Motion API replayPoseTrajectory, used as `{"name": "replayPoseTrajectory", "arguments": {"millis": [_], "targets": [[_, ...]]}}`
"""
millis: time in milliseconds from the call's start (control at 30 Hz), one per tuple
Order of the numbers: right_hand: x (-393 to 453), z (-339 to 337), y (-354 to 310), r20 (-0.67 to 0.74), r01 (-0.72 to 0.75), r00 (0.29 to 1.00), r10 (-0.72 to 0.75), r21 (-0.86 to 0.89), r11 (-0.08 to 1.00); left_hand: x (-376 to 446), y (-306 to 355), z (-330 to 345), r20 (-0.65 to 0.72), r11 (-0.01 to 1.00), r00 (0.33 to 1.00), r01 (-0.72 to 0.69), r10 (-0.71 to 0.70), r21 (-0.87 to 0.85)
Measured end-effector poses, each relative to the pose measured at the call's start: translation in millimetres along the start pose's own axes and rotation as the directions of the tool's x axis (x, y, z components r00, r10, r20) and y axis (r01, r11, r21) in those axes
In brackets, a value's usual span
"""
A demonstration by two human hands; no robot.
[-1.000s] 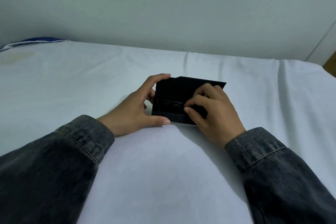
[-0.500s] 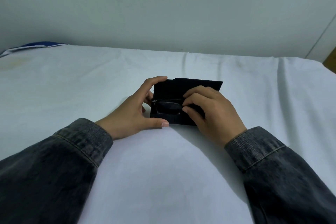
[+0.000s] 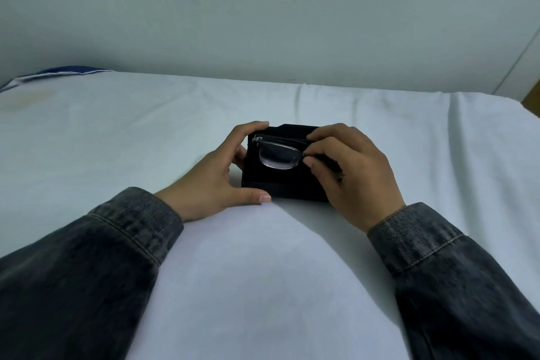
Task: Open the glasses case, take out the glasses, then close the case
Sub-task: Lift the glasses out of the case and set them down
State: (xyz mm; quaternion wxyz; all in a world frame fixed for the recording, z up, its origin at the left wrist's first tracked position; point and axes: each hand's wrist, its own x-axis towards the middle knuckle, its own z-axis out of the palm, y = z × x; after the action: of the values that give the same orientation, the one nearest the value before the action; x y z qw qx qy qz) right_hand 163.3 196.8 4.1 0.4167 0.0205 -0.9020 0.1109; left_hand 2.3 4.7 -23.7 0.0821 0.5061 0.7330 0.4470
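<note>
1. Head view looks down over my two forearms in dark denim sleeves (image 3: 122, 242) onto a white sheet (image 3: 263, 286) spread flat, with a pale wall (image 3: 263, 9) behind it.
2. The black glasses case (image 3: 271, 184) sits on the sheet between my hands, open, its flap standing up at the back.
3. My left hand (image 3: 216, 181) grips the case's left end: the thumb lies along the near bottom edge and the fingertips curl over the top back corner.
4. My right hand (image 3: 359, 175) is pinched closed on the glasses (image 3: 279, 155), thumb and forefinger meeting at the frame near the bridge.
5. The glasses are folded, with one clear-rimmed lens showing against the black of the case; the other lens is hidden behind my right fingers.
6. Whether the glasses are touching the case or lifted free of it, I cannot tell.
7. A blue cloth edge (image 3: 67, 70) shows at the far left corner of the sheet.
</note>
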Motion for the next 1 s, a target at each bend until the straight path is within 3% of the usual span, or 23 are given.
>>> {"name": "replayPoseTrajectory", "arguments": {"millis": [633,1000], "targets": [[3.4,-6.5,13.5,-0.239,-0.033,0.968,0.072,0.162,0.986,1.4,-3.9,-6.7,-0.001,0.999,0.999,0.032,-0.032,0.029],[2.1,-8.3,19.9,-0.256,-0.111,0.954,0.156,0.181,0.977,1.2,-6.9,-15.4,-0.027,0.995,0.996,0.083,-0.082,0.061]]}}
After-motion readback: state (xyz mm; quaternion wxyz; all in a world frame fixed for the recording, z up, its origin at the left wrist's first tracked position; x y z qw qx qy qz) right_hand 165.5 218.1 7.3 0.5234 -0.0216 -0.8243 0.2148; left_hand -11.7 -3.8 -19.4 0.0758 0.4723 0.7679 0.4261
